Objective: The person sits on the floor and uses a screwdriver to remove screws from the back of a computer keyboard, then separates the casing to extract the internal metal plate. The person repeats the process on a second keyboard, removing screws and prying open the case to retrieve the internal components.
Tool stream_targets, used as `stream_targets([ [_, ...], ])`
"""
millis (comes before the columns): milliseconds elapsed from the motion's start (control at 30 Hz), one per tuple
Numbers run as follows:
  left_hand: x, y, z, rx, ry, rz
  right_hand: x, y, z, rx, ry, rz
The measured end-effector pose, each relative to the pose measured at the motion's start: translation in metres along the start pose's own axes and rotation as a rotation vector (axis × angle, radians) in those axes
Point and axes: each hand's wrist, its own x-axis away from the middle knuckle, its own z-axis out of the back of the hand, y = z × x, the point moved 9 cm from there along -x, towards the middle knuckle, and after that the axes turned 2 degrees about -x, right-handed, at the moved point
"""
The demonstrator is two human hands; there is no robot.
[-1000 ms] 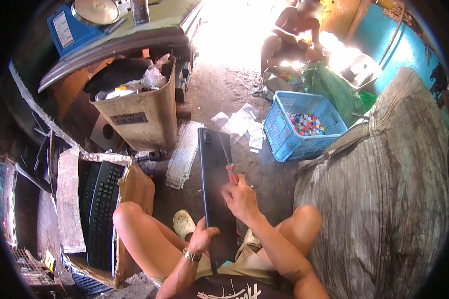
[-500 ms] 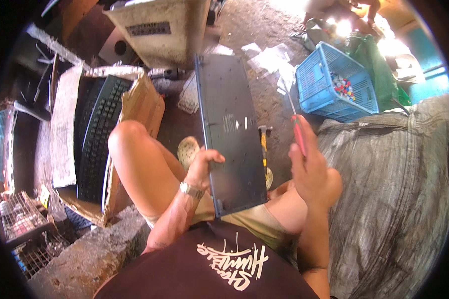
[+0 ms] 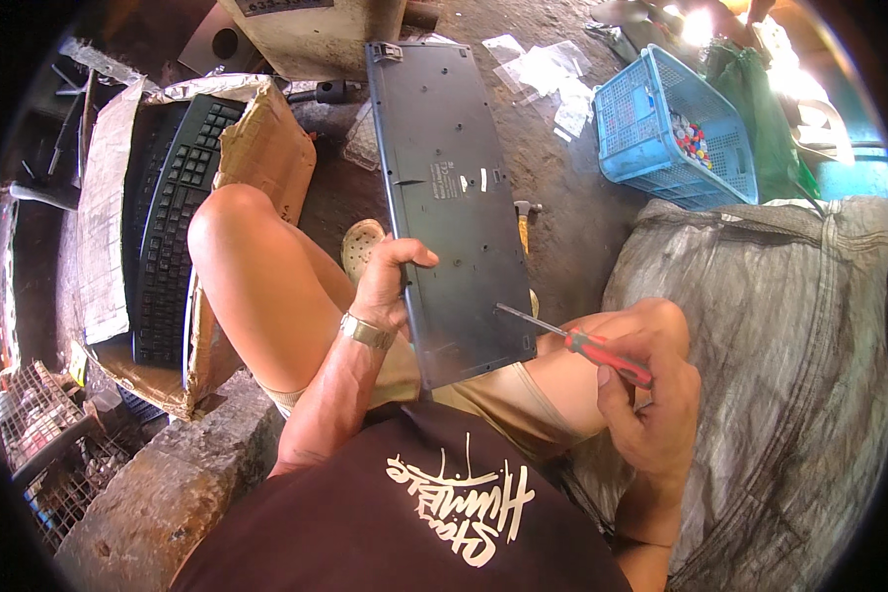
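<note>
A black computer keyboard (image 3: 454,217) stands tilted between my knees with its underside facing me, showing screw holes and a printed label. My left hand (image 3: 385,286) is closed round its left edge, thumb on the underside. In my right hand (image 3: 651,405) I grip a screwdriver (image 3: 612,357) by its red and grey handle. The shaft points left, and its tip lies at the lower right part of the keyboard's underside, by a small hole. Whether the tip sits in the hole I cannot tell.
To the left, a torn cardboard box (image 3: 276,148) holds more black keyboards (image 3: 183,207). A hammer (image 3: 523,227) lies on the floor behind the held keyboard. At the far right stands a blue plastic crate (image 3: 627,128) with colourful small pieces, and a large grey woven sack (image 3: 760,326) is beside my right knee.
My right hand has come down and swung the screwdriver from pointing up to pointing left, its tip now at the keyboard. The keyboard has shifted slightly up in view with my left hand.
</note>
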Motion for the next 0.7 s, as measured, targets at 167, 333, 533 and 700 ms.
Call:
stream_targets([
  [167,-0.001,-0.001,-0.004,0.048,-0.03,0.01,0.004,-0.007,0.011,0.048,0.006,-0.018],
  [333,0.002,-0.021,-0.024,0.179,-0.078,0.045,0.016,-0.03,0.062,0.104,0.309,0.021],
  [533,0.03,-0.041,-0.047,0.086,-0.055,-0.109,0.026,-0.038,0.096,0.113,0.452,0.006],
  [700,0.044,-0.022,-0.039,-0.033,0.095,-0.295,0.012,-0.029,0.093,0.139,0.341,-0.026],
])
